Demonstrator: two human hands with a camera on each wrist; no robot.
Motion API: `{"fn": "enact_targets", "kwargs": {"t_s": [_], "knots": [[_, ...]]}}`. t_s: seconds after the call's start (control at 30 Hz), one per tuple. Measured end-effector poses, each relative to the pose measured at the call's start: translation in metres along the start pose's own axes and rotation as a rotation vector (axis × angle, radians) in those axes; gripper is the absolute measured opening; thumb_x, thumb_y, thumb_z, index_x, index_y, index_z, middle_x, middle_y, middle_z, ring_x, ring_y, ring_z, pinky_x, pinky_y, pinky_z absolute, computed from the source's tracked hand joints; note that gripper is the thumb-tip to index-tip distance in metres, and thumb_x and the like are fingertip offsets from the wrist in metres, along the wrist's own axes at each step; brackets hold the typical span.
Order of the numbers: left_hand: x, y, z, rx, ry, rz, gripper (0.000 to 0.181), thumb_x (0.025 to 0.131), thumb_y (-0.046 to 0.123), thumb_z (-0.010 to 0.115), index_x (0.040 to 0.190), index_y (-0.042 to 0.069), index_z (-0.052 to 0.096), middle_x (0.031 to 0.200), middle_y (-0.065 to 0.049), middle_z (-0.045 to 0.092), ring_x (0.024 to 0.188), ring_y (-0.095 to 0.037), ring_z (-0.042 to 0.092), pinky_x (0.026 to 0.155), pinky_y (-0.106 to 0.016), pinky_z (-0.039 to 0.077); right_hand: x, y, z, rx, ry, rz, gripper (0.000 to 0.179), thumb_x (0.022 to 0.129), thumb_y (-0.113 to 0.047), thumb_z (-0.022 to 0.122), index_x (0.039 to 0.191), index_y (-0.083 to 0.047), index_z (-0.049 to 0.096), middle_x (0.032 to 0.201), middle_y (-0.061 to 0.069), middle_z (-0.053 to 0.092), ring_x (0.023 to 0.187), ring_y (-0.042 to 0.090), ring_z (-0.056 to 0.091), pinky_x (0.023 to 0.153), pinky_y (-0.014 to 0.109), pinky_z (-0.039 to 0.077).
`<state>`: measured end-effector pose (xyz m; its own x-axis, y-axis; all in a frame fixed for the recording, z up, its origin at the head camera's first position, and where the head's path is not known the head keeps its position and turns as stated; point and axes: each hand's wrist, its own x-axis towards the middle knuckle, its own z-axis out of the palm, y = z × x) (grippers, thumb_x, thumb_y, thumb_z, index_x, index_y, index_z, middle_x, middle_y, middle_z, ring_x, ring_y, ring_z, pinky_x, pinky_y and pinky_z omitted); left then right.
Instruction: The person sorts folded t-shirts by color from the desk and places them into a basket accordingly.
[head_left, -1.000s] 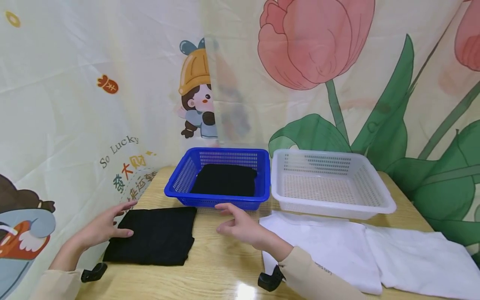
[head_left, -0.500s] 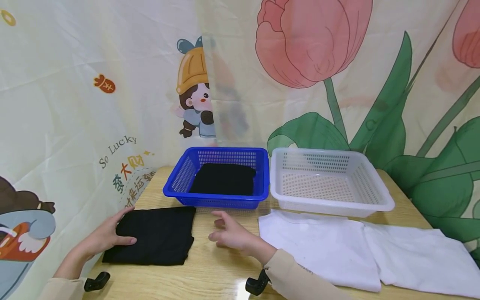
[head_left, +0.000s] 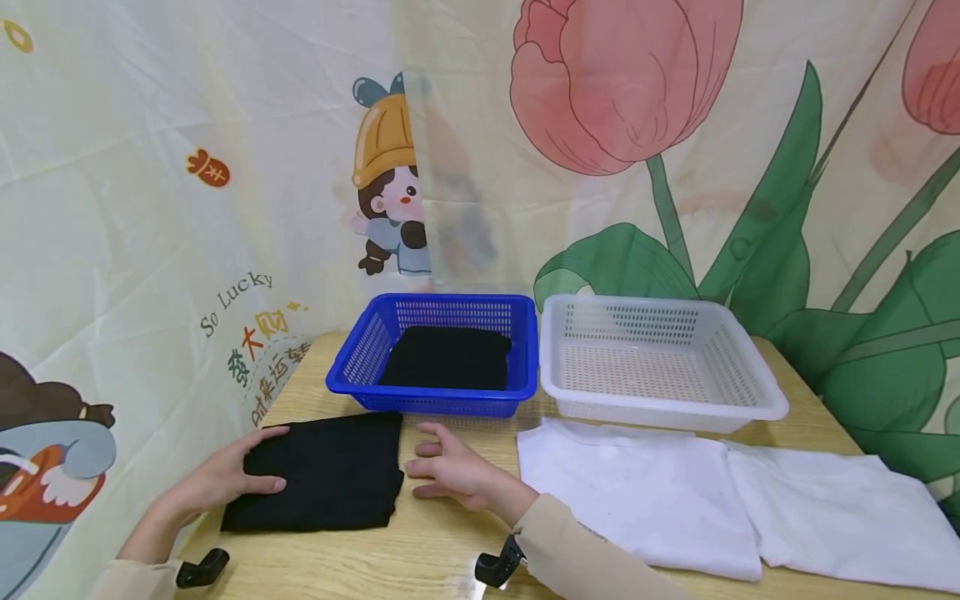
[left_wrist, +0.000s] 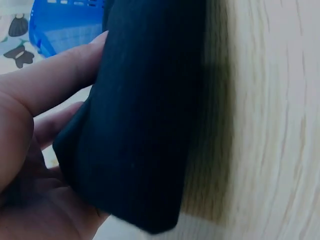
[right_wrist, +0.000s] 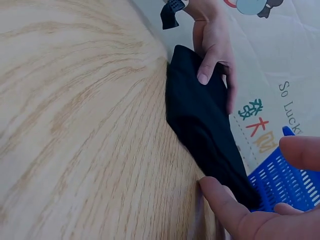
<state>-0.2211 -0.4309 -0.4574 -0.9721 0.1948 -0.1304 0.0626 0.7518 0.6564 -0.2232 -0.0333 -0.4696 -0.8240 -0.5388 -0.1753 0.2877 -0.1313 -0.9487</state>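
A folded black garment (head_left: 322, 471) lies on the table at the left in the head view. My left hand (head_left: 217, 477) holds its left edge, thumb on top; in the left wrist view the other fingers (left_wrist: 57, 122) pass behind the dark fabric. My right hand (head_left: 461, 473) is at the garment's right edge, fingers loosely bent and spread, gripping nothing. In the right wrist view its fingertips (right_wrist: 212, 187) are close to the table beside the cloth's end.
Behind stands a blue basket (head_left: 435, 402) with folded black cloth (head_left: 450, 358) inside. Beside it is a white basket (head_left: 660, 410). Two folded white garments (head_left: 645, 492) lie at the right, partly under my right forearm. A printed curtain (head_left: 480, 167) hangs behind the wooden table (head_left: 360, 560).
My left hand has moved right onto the black garment's edge, and the garment has shifted slightly right. My right hand has moved left and lower, up to the garment's right edge.
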Motion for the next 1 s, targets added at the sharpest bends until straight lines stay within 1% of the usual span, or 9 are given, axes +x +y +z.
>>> {"fn": "enact_targets", "kwargs": {"t_s": [0.1, 0.2, 0.37, 0.47, 0.57, 0.7, 0.77, 0.87, 1.0], "knots": [[0.000, 0.004, 0.003, -0.014, -0.038, 0.001, 0.096, 0.086, 0.032, 0.090, 0.163, 0.010, 0.039, 0.162, -0.037, 0.032, 0.145, -0.059, 0.032, 0.108, -0.077, 0.033, 0.000, 0.000, 0.002, 0.026, -0.001, -0.004, 0.077, 0.097, 0.002, 0.068, 0.163, -0.003, 0.027, 0.155, 0.033, 0.039, 0.129, 0.045, 0.060, 0.102, 0.065, 0.054], [0.001, 0.007, 0.007, -0.046, -0.081, 0.002, 0.094, 0.086, 0.031, 0.090, 0.163, 0.012, 0.039, 0.160, -0.033, 0.038, 0.145, -0.058, 0.034, 0.107, -0.080, 0.033, 0.001, 0.000, 0.004, 0.029, 0.004, 0.001, 0.077, 0.098, 0.000, 0.069, 0.163, -0.003, 0.028, 0.154, 0.033, 0.039, 0.129, 0.044, 0.060, 0.102, 0.067, 0.052], [0.007, 0.012, 0.014, -0.132, -0.121, 0.045, 0.089, 0.088, 0.026, 0.088, 0.163, 0.012, 0.042, 0.162, -0.030, 0.040, 0.149, -0.060, 0.024, 0.110, -0.083, 0.025, 0.002, -0.001, 0.006, 0.012, 0.023, 0.010, 0.078, 0.097, -0.002, 0.070, 0.163, -0.006, 0.028, 0.150, 0.031, 0.045, 0.123, 0.040, 0.063, 0.102, 0.068, 0.052], [0.012, 0.013, 0.019, -0.208, -0.142, 0.067, 0.086, 0.090, 0.022, 0.087, 0.162, 0.010, 0.042, 0.163, -0.028, 0.038, 0.153, -0.058, 0.019, 0.115, -0.082, 0.018, 0.003, 0.001, 0.006, 0.001, 0.034, 0.013, 0.079, 0.096, -0.001, 0.071, 0.163, -0.007, 0.029, 0.140, 0.028, 0.052, 0.114, 0.038, 0.068, 0.098, 0.066, 0.055], [0.016, 0.015, 0.025, -0.291, -0.159, 0.052, 0.084, 0.090, 0.019, 0.086, 0.161, 0.010, 0.043, 0.164, -0.027, 0.036, 0.154, -0.055, 0.015, 0.118, -0.080, 0.010, 0.005, 0.004, 0.006, -0.003, 0.031, 0.021, 0.078, 0.096, 0.000, 0.071, 0.163, -0.008, 0.032, 0.134, 0.023, 0.058, 0.110, 0.035, 0.070, 0.096, 0.062, 0.057], [0.019, 0.019, 0.032, -0.332, -0.163, 0.031, 0.082, 0.091, 0.019, 0.086, 0.161, 0.011, 0.043, 0.165, -0.027, 0.034, 0.156, -0.056, 0.009, 0.119, -0.080, 0.005, 0.006, 0.008, 0.006, 0.000, 0.019, 0.018, 0.076, 0.096, 0.002, 0.071, 0.162, -0.008, 0.035, 0.137, 0.019, 0.062, 0.114, 0.032, 0.069, 0.097, 0.057, 0.059], [0.019, 0.023, 0.035, -0.346, -0.165, 0.014, 0.082, 0.091, 0.018, 0.085, 0.161, 0.011, 0.043, 0.165, -0.027, 0.034, 0.156, -0.058, 0.006, 0.119, -0.080, 0.003, 0.007, 0.009, 0.006, -0.046, 0.029, -0.006, 0.075, 0.095, 0.001, 0.073, 0.161, -0.007, 0.037, 0.139, 0.018, 0.063, 0.116, 0.031, 0.069, 0.098, 0.053, 0.059], [0.017, 0.029, 0.037, -0.361, -0.175, -0.001, 0.083, 0.091, 0.017, 0.085, 0.162, 0.012, 0.041, 0.163, -0.027, 0.036, 0.155, -0.059, 0.006, 0.118, -0.081, 0.004, 0.007, 0.008, 0.004, -0.160, 0.066, -0.055, 0.075, 0.093, -0.004, 0.077, 0.159, -0.007, 0.043, 0.141, 0.017, 0.062, 0.119, 0.029, 0.066, 0.103, 0.049, 0.056], [0.015, 0.035, 0.040, -0.368, -0.193, 0.023, 0.083, 0.092, 0.016, 0.084, 0.162, 0.010, 0.040, 0.159, -0.025, 0.044, 0.153, -0.055, 0.018, 0.117, -0.080, 0.011, 0.005, 0.006, 0.002, -0.275, 0.107, -0.098, 0.073, 0.090, -0.003, 0.081, 0.155, -0.011, 0.049, 0.143, 0.016, 0.059, 0.125, 0.031, 0.062, 0.112, 0.054, 0.049]]}}
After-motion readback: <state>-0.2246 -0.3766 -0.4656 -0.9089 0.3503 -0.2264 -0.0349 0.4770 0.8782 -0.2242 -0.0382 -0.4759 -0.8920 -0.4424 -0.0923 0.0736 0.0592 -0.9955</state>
